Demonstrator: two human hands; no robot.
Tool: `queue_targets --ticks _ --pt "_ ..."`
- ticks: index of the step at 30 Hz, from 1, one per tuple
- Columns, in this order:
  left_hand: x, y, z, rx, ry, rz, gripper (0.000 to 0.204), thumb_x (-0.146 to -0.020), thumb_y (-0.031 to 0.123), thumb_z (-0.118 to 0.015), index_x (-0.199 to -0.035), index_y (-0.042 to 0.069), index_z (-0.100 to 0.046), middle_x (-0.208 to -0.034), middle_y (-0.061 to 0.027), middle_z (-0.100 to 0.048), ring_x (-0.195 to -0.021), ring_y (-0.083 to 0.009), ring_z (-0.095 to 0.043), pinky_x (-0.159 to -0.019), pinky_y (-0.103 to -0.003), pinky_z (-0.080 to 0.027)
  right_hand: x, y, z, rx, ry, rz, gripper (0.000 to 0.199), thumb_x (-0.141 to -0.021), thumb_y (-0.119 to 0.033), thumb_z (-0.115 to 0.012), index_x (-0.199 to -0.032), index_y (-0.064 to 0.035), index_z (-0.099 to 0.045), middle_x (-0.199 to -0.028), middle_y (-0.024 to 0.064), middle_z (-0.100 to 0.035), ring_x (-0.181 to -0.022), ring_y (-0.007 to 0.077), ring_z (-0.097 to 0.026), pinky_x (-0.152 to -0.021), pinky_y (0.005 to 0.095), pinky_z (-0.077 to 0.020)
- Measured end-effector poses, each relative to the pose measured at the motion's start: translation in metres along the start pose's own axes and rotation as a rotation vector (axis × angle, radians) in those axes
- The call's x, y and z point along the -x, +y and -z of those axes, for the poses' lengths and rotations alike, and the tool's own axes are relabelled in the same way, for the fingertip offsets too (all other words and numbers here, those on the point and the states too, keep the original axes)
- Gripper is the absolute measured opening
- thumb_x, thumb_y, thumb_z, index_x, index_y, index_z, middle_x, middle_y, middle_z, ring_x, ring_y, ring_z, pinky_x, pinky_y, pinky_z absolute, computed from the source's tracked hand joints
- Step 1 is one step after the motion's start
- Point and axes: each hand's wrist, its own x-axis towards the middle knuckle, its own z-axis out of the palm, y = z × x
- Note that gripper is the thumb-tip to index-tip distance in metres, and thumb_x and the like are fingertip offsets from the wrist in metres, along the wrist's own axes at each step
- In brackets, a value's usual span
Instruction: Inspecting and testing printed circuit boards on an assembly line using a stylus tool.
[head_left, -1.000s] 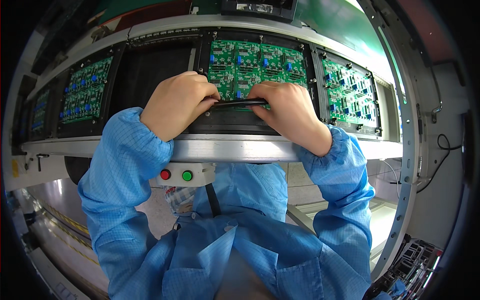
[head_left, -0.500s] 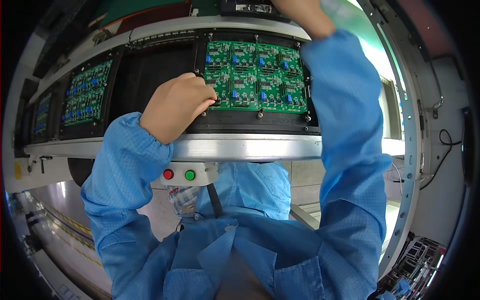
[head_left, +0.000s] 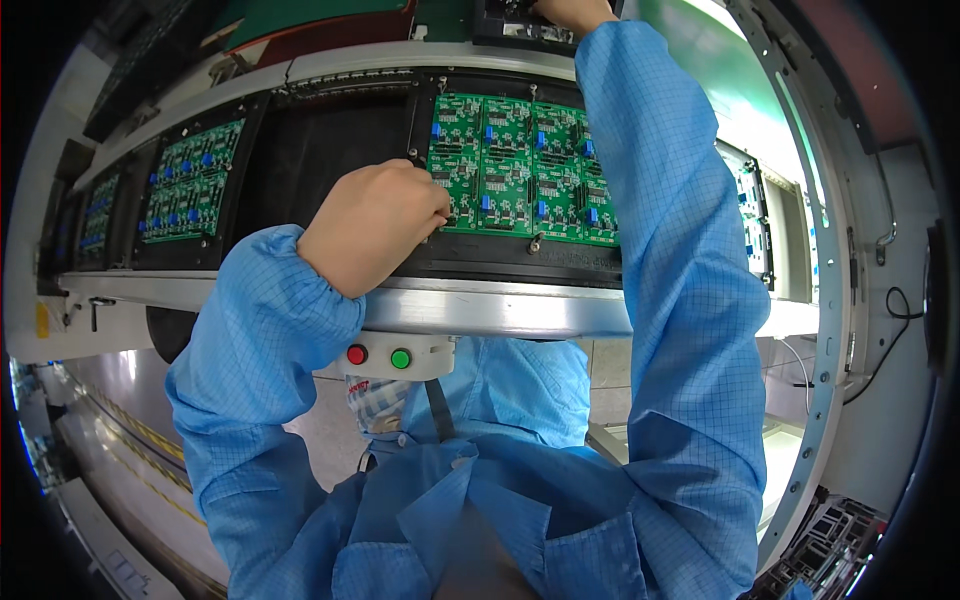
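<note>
A green circuit board panel [head_left: 510, 185], dotted with small blue parts, lies in a black carrier frame [head_left: 480, 262] in front of me. My left hand [head_left: 385, 215] rests at the panel's lower left corner. Its fingers are curled together at the board, and whatever they may pinch is hidden. My right arm stretches over the right side of the panel and covers part of it. At the upper edge of the view, my right hand [head_left: 578, 12] reaches over a black bin [head_left: 530, 35] of small parts; its fingertips are mostly out of sight.
A silver rail [head_left: 490, 308] runs along the front, with a control box [head_left: 430, 355] bearing a red and a green button below it. More boards [head_left: 190, 185] in carriers stand to the left, beyond a dark carrier section [head_left: 320, 160]. A metal upright [head_left: 822, 350] rises at the right.
My right hand has moved left and away from me to the black bin. The board panel appears slightly further right in view. My left hand stays at the panel's corner.
</note>
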Motion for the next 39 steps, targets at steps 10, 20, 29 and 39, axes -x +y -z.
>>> queue_targets --ticks 10,20,29,39 --pt "-0.015 0.011 0.029 0.142 -0.201 0.174 0.019 -0.091 0.023 -0.064 -0.089 0.006 -0.074 -0.084 -0.0123 -0.071 -0.082 -0.029 -0.068 -0.075 -0.039 -0.055 0.008 0.014 0.033 0.07 0.062 0.086 0.023 -0.072 -0.017 -0.074 -0.083 0.0034 -0.071 -0.088 0.0268 -0.068 -0.089 0.0423 -0.066 -0.078 0.0484 -0.0526" --pt "-0.189 -0.048 0.01 -0.727 0.672 -0.381 0.012 -0.09 0.018 -0.062 -0.096 0.008 -0.065 -0.079 -0.0057 -0.062 -0.072 -0.0214 -0.061 -0.07 -0.034 -0.051 0.115 0.024 0.131 -0.483 -0.06 0.102 0.027 -0.091 -0.02 -0.072 -0.112 -0.0032 -0.072 -0.095 0.0036 -0.074 -0.087 0.0084 -0.065 -0.076 0.0249 -0.05" --pt "-0.295 -0.06 -0.015 -0.625 0.033 0.002 0.018 -0.085 0.014 -0.058 -0.087 0.007 -0.074 -0.091 -0.0131 -0.074 -0.089 -0.0266 -0.071 -0.079 -0.04 -0.051 0.255 0.033 0.13 -0.329 -0.476 0.131 0.019 -0.078 -0.012 -0.078 -0.091 -0.0009 -0.07 -0.081 0.0134 -0.066 -0.071 0.0271 -0.066 -0.063 0.0357 -0.0499" --pt "-0.311 -0.04 -0.018 -0.604 0.119 -0.013 0.013 -0.081 0.014 -0.066 -0.08 0.003 -0.073 -0.087 -0.0155 -0.073 -0.088 -0.0299 -0.071 -0.077 -0.041 -0.053 0.263 0.054 0.14 -0.226 -0.452 0.22 0.021 -0.082 -0.019 -0.073 -0.095 -0.0032 -0.071 -0.091 0.0147 -0.07 -0.081 0.0368 -0.066 -0.071 0.044 -0.0526"
